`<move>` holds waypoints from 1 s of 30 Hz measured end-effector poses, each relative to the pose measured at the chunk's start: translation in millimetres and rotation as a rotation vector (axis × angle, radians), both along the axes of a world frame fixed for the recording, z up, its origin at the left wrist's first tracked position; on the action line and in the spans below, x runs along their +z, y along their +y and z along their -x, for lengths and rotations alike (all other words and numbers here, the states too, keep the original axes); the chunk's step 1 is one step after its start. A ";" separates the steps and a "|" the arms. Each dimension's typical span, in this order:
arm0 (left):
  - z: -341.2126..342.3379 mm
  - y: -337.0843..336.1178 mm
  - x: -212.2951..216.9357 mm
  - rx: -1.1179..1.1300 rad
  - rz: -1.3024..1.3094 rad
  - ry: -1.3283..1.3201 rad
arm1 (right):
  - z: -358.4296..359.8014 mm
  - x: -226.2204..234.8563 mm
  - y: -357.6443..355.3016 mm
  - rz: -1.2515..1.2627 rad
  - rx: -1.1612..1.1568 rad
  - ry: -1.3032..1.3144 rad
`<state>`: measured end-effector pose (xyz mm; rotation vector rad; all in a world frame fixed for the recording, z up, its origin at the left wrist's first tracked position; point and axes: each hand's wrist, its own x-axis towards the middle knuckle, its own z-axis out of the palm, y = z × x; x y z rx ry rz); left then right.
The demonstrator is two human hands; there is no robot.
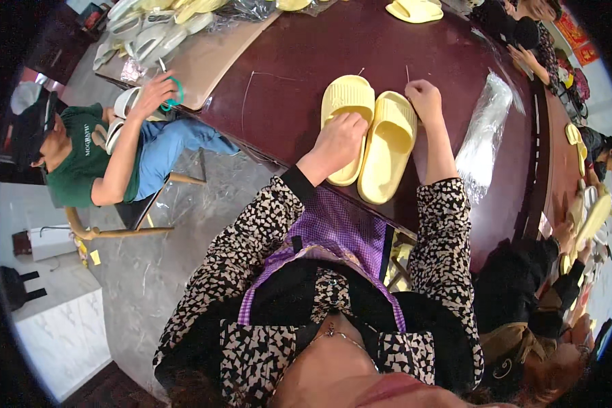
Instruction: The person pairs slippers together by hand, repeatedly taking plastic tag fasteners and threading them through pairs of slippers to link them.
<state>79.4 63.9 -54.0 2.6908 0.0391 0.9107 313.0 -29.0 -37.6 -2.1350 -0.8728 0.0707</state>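
The left hand (338, 144) lies over the left one of two yellow slippers (384, 163), fingers curled into its opening; whether they grip, I cannot tell. The right hand (425, 103), just right of the slippers, pinches a thin strand (407, 71). Beneath the slippers is a dark red table (285, 88); right of them lies a clear plastic bundle (484, 132); well left of them sits a co-worker (75, 173).
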 end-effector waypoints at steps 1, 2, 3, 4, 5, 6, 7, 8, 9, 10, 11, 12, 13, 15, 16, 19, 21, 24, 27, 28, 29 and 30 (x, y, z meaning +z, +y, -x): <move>-0.9 0.0 1.0 0.004 0.005 -0.017 | 0.3 3.2 6.3 -0.084 0.041 0.003; 0.1 1.1 -0.4 0.013 0.004 -0.015 | 9.9 12.2 16.8 -0.084 0.051 0.005; 1.4 2.5 -1.7 0.018 0.008 -0.022 | 20.7 20.6 29.1 -0.163 0.170 0.084; 1.4 2.7 -3.2 0.018 0.012 -0.029 | 29.6 25.7 37.8 -0.242 0.286 0.163; -0.4 2.0 -2.9 0.011 0.013 -0.038 | 30.0 25.0 44.7 -0.245 0.285 0.161; -1.9 0.8 -2.5 0.010 0.010 -0.039 | 29.2 25.9 54.8 -0.192 0.384 0.059; -1.2 1.1 -1.4 0.006 0.021 -0.028 | 28.6 26.0 67.0 -0.141 0.489 -0.045; -0.4 0.9 -0.4 0.002 0.033 -0.016 | 28.8 25.5 74.1 -0.088 0.591 -0.151; 0.5 0.5 0.5 -0.003 0.046 -0.005 | 29.6 24.1 76.4 -0.093 0.596 -0.153; 1.3 -1.1 1.2 0.002 0.041 -0.006 | 30.3 22.6 76.9 0.002 0.569 -0.139; 2.2 -3.8 1.6 -0.001 0.050 -0.009 | 30.8 21.0 76.0 0.098 0.540 -0.125; 2.9 -4.9 1.5 0.003 0.060 -0.013 | 31.4 20.8 76.8 0.195 0.514 -0.112; 3.6 -4.7 1.9 0.004 0.071 -0.016 | 31.3 20.4 75.6 0.193 0.520 -0.115; 3.9 -2.1 -0.9 0.014 0.078 -0.022 | 29.9 18.2 68.2 0.136 0.475 -0.042; 3.7 -1.1 -2.7 0.018 0.087 -0.025 | 29.4 15.9 64.7 0.110 0.450 -0.004; 2.2 -0.9 4.5 0.002 0.124 -0.065 | 29.3 20.9 50.4 -0.079 0.329 -0.061; 3.2 -0.5 9.1 -0.021 0.185 -0.132 | 31.5 22.1 38.7 -0.174 0.264 -0.089; 8.5 -6.0 17.3 -0.032 0.321 -0.208 | 33.3 17.5 15.9 -0.441 0.108 0.297; 2.9 -6.0 39.1 -0.044 0.443 -0.267 | 59.7 18.1 5.3 -0.516 0.168 0.236; -2.2 -3.9 49.1 -0.050 0.498 -0.296 | 72.2 20.3 2.9 -0.550 0.203 0.208; -8.4 -2.7 53.4 -0.054 0.552 -0.328 | 81.6 22.8 -0.1 -0.548 0.196 0.210; -16.3 1.0 52.1 -0.054 0.553 -0.324 | 90.5 24.8 -0.6 -0.569 0.211 0.213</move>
